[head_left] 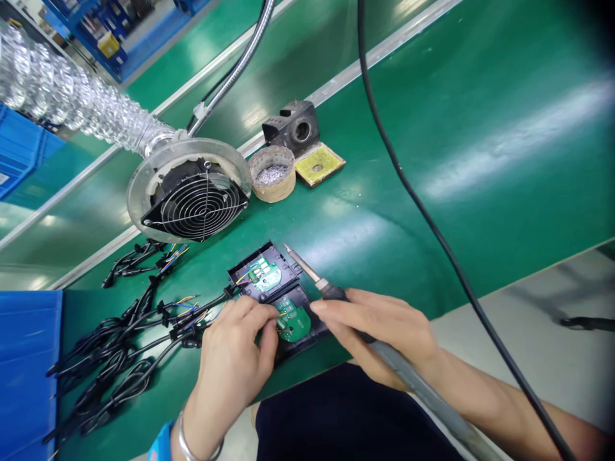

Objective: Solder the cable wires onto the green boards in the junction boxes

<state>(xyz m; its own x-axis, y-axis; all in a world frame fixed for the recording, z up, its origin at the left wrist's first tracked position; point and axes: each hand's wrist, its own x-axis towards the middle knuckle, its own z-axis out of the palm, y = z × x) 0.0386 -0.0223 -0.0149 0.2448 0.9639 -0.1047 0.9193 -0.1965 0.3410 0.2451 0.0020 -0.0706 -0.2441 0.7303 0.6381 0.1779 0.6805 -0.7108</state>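
Observation:
My right hand [379, 326] is closed round the handle of a soldering iron [307, 264], its metal tip pointing up and left, apart from the boards. My left hand [237, 346] is closed at the left edge of the nearer green circuit board [296, 321]. Thin wires show at its fingertips, and its fingers hide part of them. That board sits in a black plastic case half [307, 301]. Just beyond lies a second black case half [283, 259] with another green circuit board [269, 276], where coloured wires from a black cable [216, 301] meet it.
Bundled black cables [110, 358] lie left, beside a blue bin [29, 371]. A fume extractor fan [204, 208] hangs above the bench. Behind stand a solder-scrap pot [273, 186], a yellow sponge tray [319, 168] and an iron holder [293, 128]. A black cord [408, 186] crosses on the right.

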